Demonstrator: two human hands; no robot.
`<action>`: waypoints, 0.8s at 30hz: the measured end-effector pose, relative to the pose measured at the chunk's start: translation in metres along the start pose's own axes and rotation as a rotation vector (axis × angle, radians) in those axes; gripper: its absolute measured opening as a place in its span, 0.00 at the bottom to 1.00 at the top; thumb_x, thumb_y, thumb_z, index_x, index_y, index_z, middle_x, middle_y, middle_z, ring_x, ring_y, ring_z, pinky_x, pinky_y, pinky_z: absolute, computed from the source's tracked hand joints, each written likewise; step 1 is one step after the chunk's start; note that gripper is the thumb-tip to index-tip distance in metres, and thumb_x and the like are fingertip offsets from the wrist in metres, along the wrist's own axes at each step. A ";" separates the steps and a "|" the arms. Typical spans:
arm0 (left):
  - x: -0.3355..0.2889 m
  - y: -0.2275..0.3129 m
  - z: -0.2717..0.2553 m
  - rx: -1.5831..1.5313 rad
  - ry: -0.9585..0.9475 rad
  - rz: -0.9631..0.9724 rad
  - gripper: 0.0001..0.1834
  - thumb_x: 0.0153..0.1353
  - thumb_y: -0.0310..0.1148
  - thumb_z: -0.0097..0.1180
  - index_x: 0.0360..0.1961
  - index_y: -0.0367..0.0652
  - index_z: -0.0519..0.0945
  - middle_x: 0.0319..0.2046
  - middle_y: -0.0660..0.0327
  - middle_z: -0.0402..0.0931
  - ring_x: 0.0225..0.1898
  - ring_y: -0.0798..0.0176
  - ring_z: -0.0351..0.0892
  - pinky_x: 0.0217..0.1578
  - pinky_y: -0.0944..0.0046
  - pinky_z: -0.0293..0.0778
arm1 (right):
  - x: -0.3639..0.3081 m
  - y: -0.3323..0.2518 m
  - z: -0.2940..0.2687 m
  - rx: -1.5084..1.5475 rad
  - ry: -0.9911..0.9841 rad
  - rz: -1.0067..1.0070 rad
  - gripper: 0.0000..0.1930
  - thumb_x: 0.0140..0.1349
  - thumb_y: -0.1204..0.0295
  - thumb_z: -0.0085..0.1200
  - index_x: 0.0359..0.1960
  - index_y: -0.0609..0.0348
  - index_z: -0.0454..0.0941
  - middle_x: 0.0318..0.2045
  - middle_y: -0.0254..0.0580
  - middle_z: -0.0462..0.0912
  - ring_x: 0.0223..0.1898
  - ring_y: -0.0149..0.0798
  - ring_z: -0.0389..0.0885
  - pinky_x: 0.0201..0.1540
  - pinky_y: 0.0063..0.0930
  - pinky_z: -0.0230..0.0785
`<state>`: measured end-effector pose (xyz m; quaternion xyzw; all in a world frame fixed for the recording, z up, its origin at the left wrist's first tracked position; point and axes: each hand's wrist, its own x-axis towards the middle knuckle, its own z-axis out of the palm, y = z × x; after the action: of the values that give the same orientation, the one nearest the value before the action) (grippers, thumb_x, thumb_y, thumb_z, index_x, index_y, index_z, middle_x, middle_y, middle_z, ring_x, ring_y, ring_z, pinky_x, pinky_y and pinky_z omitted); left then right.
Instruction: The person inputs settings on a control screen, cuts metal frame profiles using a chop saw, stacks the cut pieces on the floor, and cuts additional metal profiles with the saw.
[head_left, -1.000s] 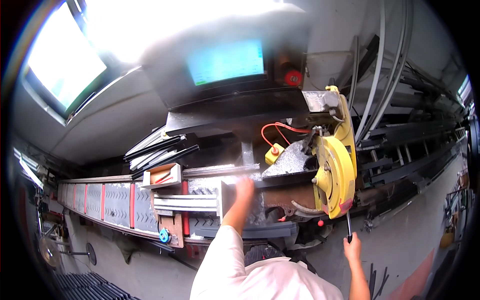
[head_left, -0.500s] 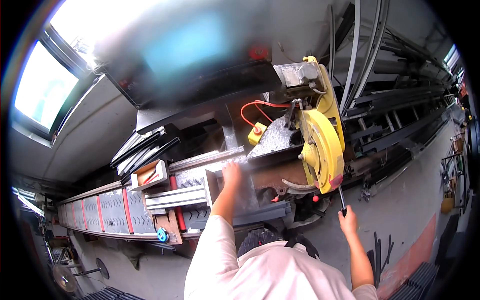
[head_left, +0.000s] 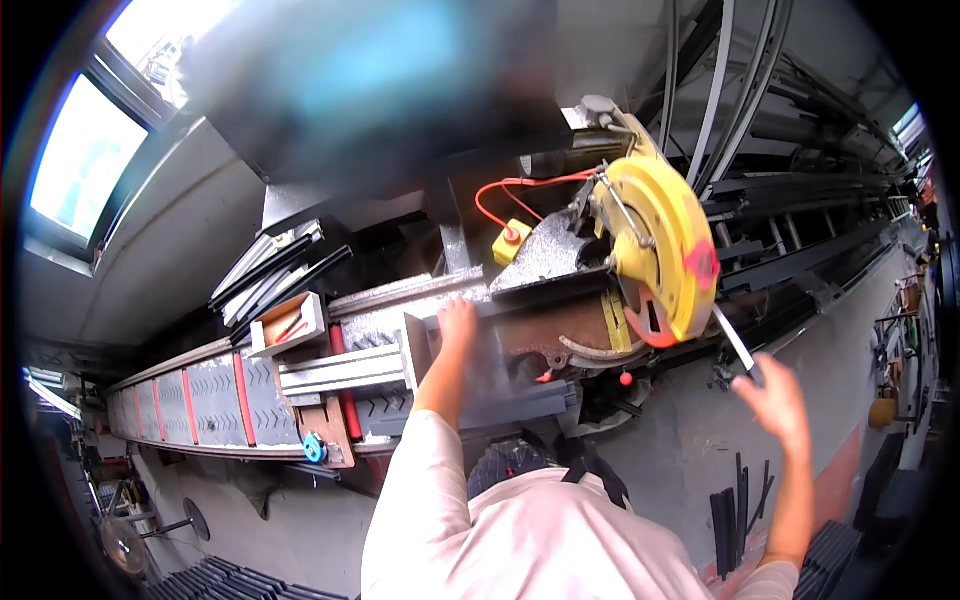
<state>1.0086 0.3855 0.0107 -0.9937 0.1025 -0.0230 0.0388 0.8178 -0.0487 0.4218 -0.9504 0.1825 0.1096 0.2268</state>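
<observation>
My left hand [head_left: 458, 322] is closed by the saw bed, beside the upright metal stop plate [head_left: 413, 352]. Whatever its curled fingers hold is hidden. On the right, my right hand [head_left: 778, 398] is wrapped round the dark end of the pull handle [head_left: 736, 338]. That silver rod comes off a cut-off saw with a yellow blade guard [head_left: 672, 235], raised over the bed. An orange-red lower edge shows beneath the guard. The brown saw table [head_left: 550, 335] lies between my hands.
A roller conveyor [head_left: 215, 405] with red rollers runs off left, carrying a small open box [head_left: 288, 325] and a blue knob [head_left: 314, 447]. A yellow switch box [head_left: 512, 240] with a red cable stands behind the table. Dark profiles [head_left: 735, 510] lean at lower right.
My right hand has moved right and up with the handle, and the yellow saw head has tilted upward, away from the table. My left hand stays by the stop plate.
</observation>
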 end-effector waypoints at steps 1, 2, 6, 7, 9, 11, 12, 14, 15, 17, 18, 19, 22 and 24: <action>0.005 0.000 -0.001 -0.002 -0.003 -0.002 0.10 0.52 0.36 0.58 0.36 0.48 0.79 0.38 0.60 0.76 0.44 0.56 0.77 0.40 0.53 0.73 | 0.006 -0.015 -0.025 -0.104 0.049 -0.107 0.15 0.57 0.64 0.61 0.36 0.65 0.75 0.22 0.48 0.77 0.21 0.43 0.78 0.24 0.35 0.70; 0.006 -0.001 -0.003 0.000 -0.007 0.000 0.10 0.52 0.36 0.58 0.36 0.48 0.79 0.38 0.60 0.76 0.44 0.56 0.77 0.40 0.53 0.73 | 0.018 -0.031 -0.048 -0.093 0.026 -0.119 0.16 0.57 0.62 0.61 0.35 0.64 0.77 0.21 0.46 0.77 0.20 0.40 0.78 0.22 0.33 0.70; -0.004 -0.010 -0.017 -0.148 -0.170 -0.013 0.13 0.49 0.32 0.63 0.38 0.48 0.78 0.39 0.57 0.76 0.46 0.50 0.77 0.39 0.49 0.76 | 0.074 -0.114 -0.120 -0.136 -0.066 -0.083 0.16 0.56 0.61 0.61 0.30 0.65 0.78 0.15 0.38 0.74 0.13 0.30 0.73 0.16 0.25 0.66; -0.007 -0.016 -0.010 -0.191 -0.182 -0.007 0.11 0.53 0.31 0.59 0.39 0.47 0.77 0.39 0.54 0.76 0.45 0.48 0.77 0.38 0.48 0.76 | 0.083 -0.127 -0.130 -0.155 -0.087 -0.081 0.16 0.57 0.61 0.61 0.29 0.65 0.78 0.14 0.36 0.73 0.11 0.28 0.71 0.14 0.23 0.65; -0.010 -0.003 -0.039 -0.274 -0.261 -0.037 0.08 0.57 0.30 0.53 0.39 0.46 0.76 0.36 0.52 0.76 0.44 0.46 0.77 0.41 0.46 0.74 | 0.089 -0.128 -0.129 -0.225 -0.219 -0.105 0.16 0.58 0.62 0.59 0.28 0.66 0.77 0.12 0.35 0.71 0.11 0.29 0.71 0.13 0.24 0.64; -0.029 0.002 -0.065 -0.297 -0.186 -0.022 0.08 0.59 0.28 0.47 0.39 0.45 0.75 0.33 0.50 0.77 0.43 0.45 0.78 0.46 0.45 0.71 | 0.088 -0.110 -0.128 -0.095 -0.101 -0.053 0.15 0.58 0.63 0.58 0.28 0.65 0.75 0.13 0.33 0.70 0.10 0.26 0.69 0.12 0.21 0.60; -0.040 0.012 -0.082 -0.287 -0.091 0.011 0.06 0.58 0.28 0.48 0.37 0.45 0.74 0.32 0.52 0.76 0.40 0.46 0.78 0.46 0.46 0.68 | 0.080 -0.103 -0.130 -0.149 -0.076 -0.081 0.14 0.58 0.63 0.58 0.28 0.65 0.75 0.13 0.32 0.69 0.10 0.26 0.68 0.12 0.21 0.59; -0.072 0.018 -0.108 -0.216 -0.036 -0.005 0.06 0.55 0.31 0.52 0.35 0.46 0.73 0.30 0.56 0.75 0.37 0.51 0.77 0.39 0.50 0.68 | 0.077 -0.100 -0.128 -0.200 -0.045 -0.108 0.14 0.59 0.63 0.57 0.28 0.64 0.74 0.14 0.32 0.69 0.11 0.25 0.67 0.11 0.20 0.58; -0.096 0.015 -0.114 -0.168 -0.034 -0.020 0.08 0.53 0.32 0.55 0.34 0.47 0.73 0.30 0.58 0.74 0.36 0.54 0.76 0.37 0.53 0.67 | 0.085 -0.102 -0.123 -0.202 -0.046 -0.115 0.14 0.59 0.63 0.57 0.28 0.64 0.74 0.15 0.32 0.69 0.12 0.25 0.67 0.11 0.20 0.57; -0.135 0.012 -0.130 -0.316 -0.012 0.019 0.05 0.55 0.31 0.52 0.33 0.46 0.71 0.29 0.57 0.71 0.36 0.51 0.74 0.36 0.50 0.65 | 0.089 -0.108 -0.120 -0.226 -0.072 -0.096 0.15 0.59 0.62 0.57 0.29 0.64 0.74 0.16 0.32 0.69 0.13 0.24 0.67 0.11 0.20 0.57; -0.151 0.012 -0.145 -0.360 -0.063 0.040 0.06 0.54 0.31 0.53 0.33 0.46 0.70 0.29 0.57 0.71 0.36 0.51 0.74 0.36 0.50 0.65 | 0.089 -0.106 -0.121 -0.220 -0.062 -0.110 0.15 0.59 0.62 0.57 0.29 0.63 0.73 0.16 0.32 0.69 0.13 0.24 0.68 0.11 0.20 0.57; -0.168 0.010 -0.159 -0.401 -0.115 0.058 0.08 0.53 0.32 0.55 0.32 0.46 0.70 0.29 0.58 0.70 0.36 0.51 0.74 0.37 0.51 0.65 | 0.091 -0.101 -0.121 -0.212 -0.056 -0.126 0.15 0.59 0.61 0.57 0.29 0.63 0.73 0.16 0.32 0.68 0.13 0.24 0.68 0.11 0.20 0.57; -0.199 -0.019 -0.174 -0.377 -0.196 0.075 0.14 0.48 0.32 0.61 0.34 0.46 0.71 0.31 0.57 0.70 0.40 0.51 0.72 0.40 0.51 0.64 | 0.102 -0.077 -0.122 -0.241 -0.034 -0.180 0.15 0.60 0.60 0.56 0.29 0.61 0.73 0.16 0.31 0.67 0.13 0.25 0.68 0.11 0.20 0.56; -0.215 -0.051 -0.165 -0.315 -0.272 0.033 0.16 0.45 0.32 0.65 0.35 0.46 0.72 0.33 0.57 0.70 0.43 0.50 0.70 0.43 0.51 0.64 | 0.094 -0.093 -0.119 -0.235 -0.037 -0.172 0.15 0.61 0.60 0.54 0.30 0.60 0.72 0.16 0.31 0.67 0.12 0.24 0.66 0.11 0.19 0.56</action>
<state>0.7995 0.4674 0.1712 -0.9796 0.1149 0.1284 -0.1032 0.9550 -0.0554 0.5348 -0.9804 0.0820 0.1278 0.1259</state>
